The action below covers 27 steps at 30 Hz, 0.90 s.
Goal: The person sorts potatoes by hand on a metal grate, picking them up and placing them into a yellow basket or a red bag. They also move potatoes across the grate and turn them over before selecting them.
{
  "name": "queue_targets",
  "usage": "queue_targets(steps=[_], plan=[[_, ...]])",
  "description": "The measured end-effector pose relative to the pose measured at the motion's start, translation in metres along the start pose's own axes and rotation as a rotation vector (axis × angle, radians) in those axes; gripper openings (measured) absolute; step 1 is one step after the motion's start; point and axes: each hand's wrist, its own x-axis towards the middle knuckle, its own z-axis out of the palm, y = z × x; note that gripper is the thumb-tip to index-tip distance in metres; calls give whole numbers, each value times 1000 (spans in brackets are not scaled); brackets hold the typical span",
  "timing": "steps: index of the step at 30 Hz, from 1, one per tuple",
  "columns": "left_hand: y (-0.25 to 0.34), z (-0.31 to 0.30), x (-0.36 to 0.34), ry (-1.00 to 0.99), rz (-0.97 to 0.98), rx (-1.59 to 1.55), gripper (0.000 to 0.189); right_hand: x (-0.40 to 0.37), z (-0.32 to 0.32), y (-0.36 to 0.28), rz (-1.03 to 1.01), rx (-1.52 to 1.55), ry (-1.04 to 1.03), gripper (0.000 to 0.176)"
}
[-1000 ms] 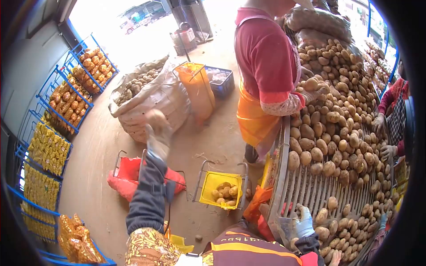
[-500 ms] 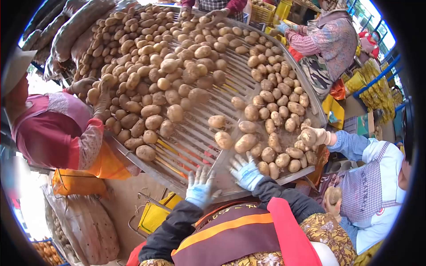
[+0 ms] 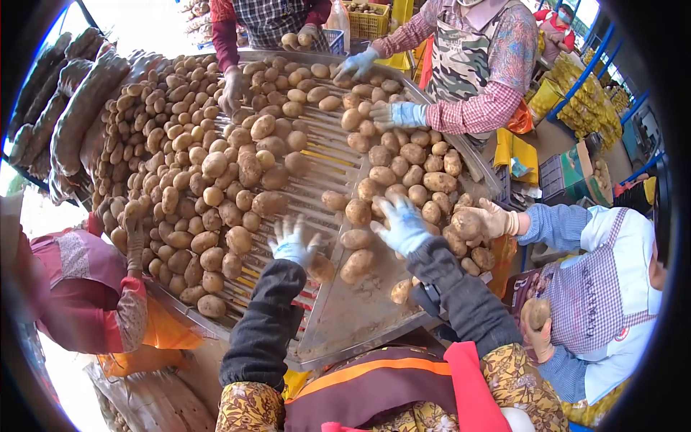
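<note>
My left hand [image 3: 293, 243], in a pale blue and white glove, is spread above the metal slats [image 3: 327, 169] of the sorting table. Beside its palm lies a single potato [image 3: 321, 268]. My right hand [image 3: 402, 227], gloved the same way, has its fingers apart over the edge of the potato pile [image 3: 434, 180] on the solid metal plate [image 3: 360, 317]. Several loose potatoes, one large one [image 3: 358, 266] among them, rest between my two hands. Neither hand holds anything.
A heap of potatoes [image 3: 180, 151] covers the table's left side. Around the table stand several gloved people; the one on the right holds a potato [image 3: 468, 225] near my right hand. Full mesh sacks [image 3: 86, 104] lie at the far left, a yellow crate [image 3: 368, 21] at the back.
Both my hands have reached forward, farther over the table, fingers still spread. The view has shifted. The person across the table at the back right now has both hands over the potatoes.
</note>
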Motion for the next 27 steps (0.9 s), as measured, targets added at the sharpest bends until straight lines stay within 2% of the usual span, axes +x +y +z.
queue_targets(steps=[1, 2, 6, 7, 8, 10, 12, 14, 15, 17, 19, 20, 21, 23, 24, 25, 26, 27], plan=[[13, -1, -2, -125, -3, -105, 78, 26, 8, 2, 17, -36, -37, 61], [34, -9, -7, -224, 57, -26, 79, 51, 12, 2, 33, -65, -123, 64], [42, 46, -30, -113, 364, -27, 83, 112, 30, -20, 206, -120, -239, 64], [40, 51, -44, -68, 455, -46, 90, 114, 43, -23, 110, -213, -508, 60], [36, 52, -54, 7, 386, -57, 101, 106, 48, -23, 81, -145, -599, 58], [12, 54, -68, 103, 235, -188, 104, 85, 34, -35, -37, -181, -757, 60], [6, 61, -72, 87, 168, -287, 107, 40, 35, -38, -104, -275, -695, 55], [16, 60, -72, -39, 298, -156, 109, -14, 26, -29, -146, -245, -529, 56], [24, 61, -67, -66, 305, -134, 110, -36, 25, -22, -160, -215, -508, 56], [42, 59, -58, -171, 457, -71, 111, -72, 22, -11, -177, -223, -489, 57], [62, 61, -50, -261, 545, -52, 109, -104, 21, 0, -121, -236, -377, 60], [70, 72, -49, -175, 570, -137, 99, -115, 14, 2, -77, -212, -333, 62], [75, 84, -45, -151, 612, -128, 99, -129, 11, 1, -70, -104, -309, 67], [87, 80, -37, -142, 672, -184, 92, -158, 14, 1, -154, -170, -429, 74], [85, 79, -35, -112, 657, -361, 87, -166, 12, 0, -186, -214, -472, 76], [78, 82, -39, -56, 601, -422, 85, -170, 10, 9, -160, -240, -519, 72], [71, 82, -41, 2, 542, -482, 83, -177, 14, 21, -182, -258, -453, 66], [66, 65, -47, 4, 519, -397, 81, -181, 11, 26, -124, -248, -379, 63]])
